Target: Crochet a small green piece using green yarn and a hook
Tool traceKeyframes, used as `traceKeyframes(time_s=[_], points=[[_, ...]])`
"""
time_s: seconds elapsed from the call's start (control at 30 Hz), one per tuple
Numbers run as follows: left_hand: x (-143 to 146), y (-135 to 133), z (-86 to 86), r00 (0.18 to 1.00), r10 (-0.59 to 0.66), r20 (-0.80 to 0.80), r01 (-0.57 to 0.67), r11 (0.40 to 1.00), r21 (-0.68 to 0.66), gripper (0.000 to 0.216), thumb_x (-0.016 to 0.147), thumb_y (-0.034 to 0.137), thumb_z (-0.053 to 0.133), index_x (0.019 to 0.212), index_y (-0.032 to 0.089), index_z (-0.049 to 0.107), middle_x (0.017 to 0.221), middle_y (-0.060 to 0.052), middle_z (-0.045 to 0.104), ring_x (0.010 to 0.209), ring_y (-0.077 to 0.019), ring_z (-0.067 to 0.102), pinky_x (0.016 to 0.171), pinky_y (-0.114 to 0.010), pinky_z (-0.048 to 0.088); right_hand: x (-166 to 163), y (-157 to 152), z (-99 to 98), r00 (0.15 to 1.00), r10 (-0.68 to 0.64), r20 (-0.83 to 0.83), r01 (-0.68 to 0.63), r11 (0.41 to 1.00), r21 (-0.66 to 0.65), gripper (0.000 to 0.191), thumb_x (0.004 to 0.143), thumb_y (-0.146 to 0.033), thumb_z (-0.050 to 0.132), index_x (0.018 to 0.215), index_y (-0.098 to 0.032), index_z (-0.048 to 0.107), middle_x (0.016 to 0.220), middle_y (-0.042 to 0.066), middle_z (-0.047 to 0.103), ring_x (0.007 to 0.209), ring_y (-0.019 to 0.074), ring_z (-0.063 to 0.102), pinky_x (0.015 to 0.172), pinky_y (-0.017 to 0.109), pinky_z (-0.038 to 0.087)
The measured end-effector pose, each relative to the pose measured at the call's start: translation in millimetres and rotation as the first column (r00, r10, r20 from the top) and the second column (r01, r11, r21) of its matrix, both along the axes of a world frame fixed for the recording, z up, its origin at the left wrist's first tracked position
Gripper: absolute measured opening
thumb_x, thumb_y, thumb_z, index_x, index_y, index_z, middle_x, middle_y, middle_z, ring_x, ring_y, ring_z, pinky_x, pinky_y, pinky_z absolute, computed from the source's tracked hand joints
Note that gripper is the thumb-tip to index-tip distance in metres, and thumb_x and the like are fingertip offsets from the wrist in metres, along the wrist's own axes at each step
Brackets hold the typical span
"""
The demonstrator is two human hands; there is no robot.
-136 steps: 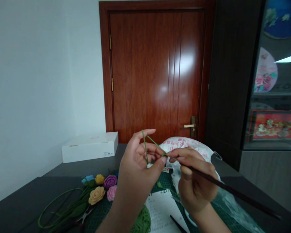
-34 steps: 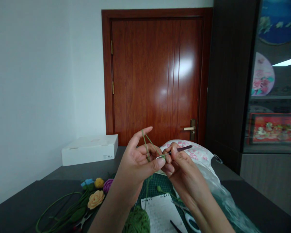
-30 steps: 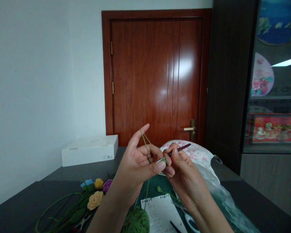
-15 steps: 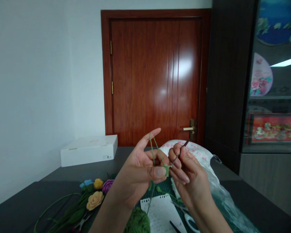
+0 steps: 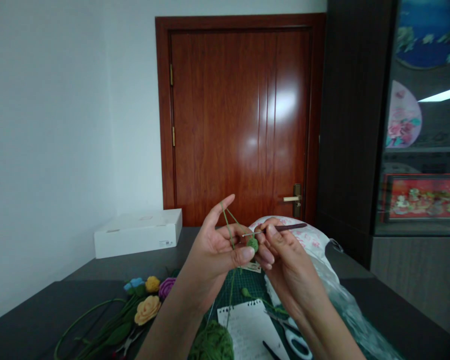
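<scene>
Green yarn strand (image 5: 227, 220) looking soft, matt, fibrous, running down centre frame to a fuzzy green yarn ball (image 5: 211, 344) at the bottom edge. Small crocheted green piece (image 5: 252, 244) showing a knobbly matt texture. Crochet hook (image 5: 273, 229) showing a shiny metal tip and a dark, smooth handle. Wooden door (image 5: 240, 120) in the upper centre gleaming glossy, varnished, with a brass-looking metal handle (image 5: 293, 199). White box (image 5: 138, 232) at left looking like matt cardboard. Plastic bag (image 5: 315, 245) at right looking thin, crinkly, slightly shiny. Notepad (image 5: 247, 330) reading as matt paper. Tabletop (image 5: 41, 315) appearing dark, smooth, matt. Crocheted flowers (image 5: 147, 309) at lower left looking woolly.
</scene>
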State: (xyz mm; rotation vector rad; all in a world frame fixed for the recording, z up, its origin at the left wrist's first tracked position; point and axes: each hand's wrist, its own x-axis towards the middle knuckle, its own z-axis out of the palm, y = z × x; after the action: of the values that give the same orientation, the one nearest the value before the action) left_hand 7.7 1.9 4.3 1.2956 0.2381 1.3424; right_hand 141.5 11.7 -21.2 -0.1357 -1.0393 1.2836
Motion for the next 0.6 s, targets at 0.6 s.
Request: traceKeyframes(time_s=[0.6], points=[[-6, 10, -3.6, 0.986, 0.138, -0.093, -0.142, 0.989, -0.045, 0.081, 0.077, 0.006, 0.08, 0.147, 0.013, 0.04, 0.077, -0.002, 0.071, 0.064, -0.0148, 0.065, 0.059, -0.026, 0.049, 0, 21, -12.8, 0.98, -0.078, 0.186, 0.072, 0.997, 0.039, 0.03, 0.08, -0.043, 0.082, 0.084, -0.021, 0.062, 0.066, -0.006, 0.057, 0.056, 0.0105, 0.049, 0.056, 0.025, 0.04]])
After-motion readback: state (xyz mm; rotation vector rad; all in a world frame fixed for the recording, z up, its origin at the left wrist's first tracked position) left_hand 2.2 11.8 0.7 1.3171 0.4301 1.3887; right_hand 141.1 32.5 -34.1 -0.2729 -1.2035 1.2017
